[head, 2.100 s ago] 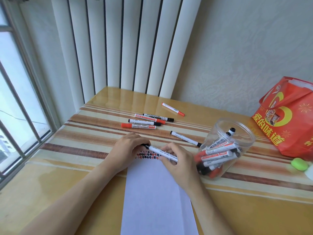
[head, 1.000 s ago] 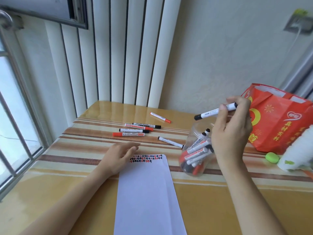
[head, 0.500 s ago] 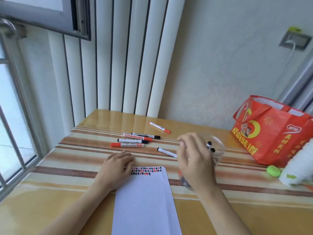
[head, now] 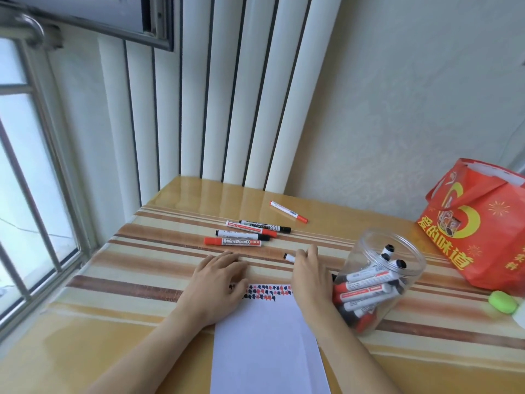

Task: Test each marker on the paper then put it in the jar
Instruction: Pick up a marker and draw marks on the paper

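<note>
Where blinds (head: 227, 109) hang, a striped table (head: 142, 251) stands.

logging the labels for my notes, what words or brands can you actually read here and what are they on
"WHITEBOARD": on the red-capped marker nearest the paper.
"WHITEBOARD", seen upside down: on the black-capped marker behind it.
"爱的味道": yellow characters on the red bag.
Small print on the other loose markers and those in the jar: too small to read.
</note>
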Action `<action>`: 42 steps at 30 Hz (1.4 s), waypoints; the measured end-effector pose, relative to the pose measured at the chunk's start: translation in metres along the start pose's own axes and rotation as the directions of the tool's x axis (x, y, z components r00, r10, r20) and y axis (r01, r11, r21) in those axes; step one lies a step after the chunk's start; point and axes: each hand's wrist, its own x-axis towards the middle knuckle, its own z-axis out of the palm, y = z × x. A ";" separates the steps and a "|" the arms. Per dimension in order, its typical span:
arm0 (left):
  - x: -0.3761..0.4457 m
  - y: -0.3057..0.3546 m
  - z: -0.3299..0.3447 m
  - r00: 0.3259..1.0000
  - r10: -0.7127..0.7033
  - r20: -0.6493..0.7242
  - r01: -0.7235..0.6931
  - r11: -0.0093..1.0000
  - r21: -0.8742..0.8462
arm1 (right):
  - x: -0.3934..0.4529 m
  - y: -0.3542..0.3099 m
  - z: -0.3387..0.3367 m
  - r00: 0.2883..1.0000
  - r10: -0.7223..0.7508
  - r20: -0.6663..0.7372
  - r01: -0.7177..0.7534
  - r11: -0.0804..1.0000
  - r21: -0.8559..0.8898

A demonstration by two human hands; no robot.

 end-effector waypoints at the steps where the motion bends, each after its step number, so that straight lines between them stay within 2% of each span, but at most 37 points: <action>1: 0.000 0.000 0.000 1.000 -0.002 0.005 0.002 1.000 -0.001 | 0.000 0.001 0.000 1.000 -0.009 -0.004 0.009 1.000 0.008; 4: 0.000 0.001 -0.001 1.000 -0.004 0.017 0.004 1.000 -0.012 | 0.001 0.005 0.001 0.992 -0.066 -0.110 0.070 0.997 0.032; 6: -0.001 0.002 -0.003 1.000 -0.001 0.011 0.002 1.000 -0.026 | -0.004 0.003 -0.002 0.951 -0.154 -0.269 0.179 0.981 0.069; 7: -0.001 0.003 -0.004 1.000 0.005 0.007 -0.004 0.999 -0.038 | -0.009 0.002 -0.005 0.908 -0.190 -0.373 0.251 0.961 0.121; 9: -0.002 0.006 -0.007 0.999 0.040 -0.004 -0.040 0.996 -0.074 | -0.025 -0.006 -0.016 0.815 -0.207 -0.541 0.428 0.845 0.321; 11: -0.003 0.008 -0.009 0.993 0.114 -0.024 -0.116 0.985 -0.126 | -0.041 -0.013 -0.028 0.787 -0.109 -0.607 0.506 0.677 0.535; 14: -0.003 0.010 -0.012 0.977 0.205 -0.050 -0.211 0.962 -0.176 | -0.053 -0.016 -0.026 0.875 -0.057 -0.481 0.453 0.450 0.770; 16: -0.002 0.010 -0.013 0.962 0.249 -0.113 -0.266 0.949 -0.169 | -0.055 -0.013 -0.017 0.954 -0.018 -0.299 0.294 0.245 0.924; 17: -0.001 0.010 -0.013 0.955 0.254 -0.152 -0.278 0.945 -0.170 | -0.055 -0.010 -0.014 0.974 -0.008 -0.225 0.222 0.200 0.954; 18: -0.001 0.010 -0.013 0.950 0.250 -0.186 -0.282 0.944 -0.171 | -0.055 -0.005 -0.011 0.980 -0.024 -0.199 0.199 0.234 0.951; 20: -0.001 0.008 -0.012 0.942 0.257 -0.216 -0.290 0.947 -0.139 | -0.053 0.008 -0.008 0.961 -0.124 -0.247 0.276 0.507 0.817; 21: -0.001 0.008 -0.012 0.939 0.274 -0.210 -0.300 0.948 -0.103 | -0.052 0.015 -0.007 0.937 -0.190 -0.293 0.343 0.660 0.668; 22: -0.002 0.009 -0.012 0.937 0.293 -0.193 -0.310 0.948 -0.066 | -0.050 0.019 -0.006 0.900 -0.268 -0.344 0.415 0.766 0.490; 23: -0.003 0.011 -0.012 0.935 0.312 -0.171 -0.322 0.946 -0.034 | -0.049 0.021 -0.008 0.865 -0.340 -0.369 0.465 0.820 0.335; 25: -0.004 0.016 -0.013 0.930 0.339 -0.141 -0.341 0.940 0.008 | -0.052 0.015 -0.008 0.823 -0.431 -0.370 0.518 0.837 0.177; 28: -0.007 0.020 -0.015 0.925 0.365 -0.104 -0.367 0.930 -0.003 | -0.065 -0.004 0.002 0.801 -0.499 -0.331 0.575 0.795 0.193; 32: -0.007 0.016 -0.018 0.936 0.326 -0.134 -0.349 0.913 -0.210 | -0.071 -0.010 0.010 0.807 -0.463 -0.367 0.547 0.820 0.168; 37: -0.009 0.019 -0.015 0.914 0.384 -0.127 -0.398 0.911 -0.106 | -0.074 -0.013 0.014 0.823 -0.408 -0.395 0.503 0.847 0.171; 42: -0.009 0.019 -0.020 0.899 0.381 -0.215 -0.408 0.909 -0.092 | -0.072 -0.020 0.013 0.822 -0.350 -0.449 0.469 0.863 0.187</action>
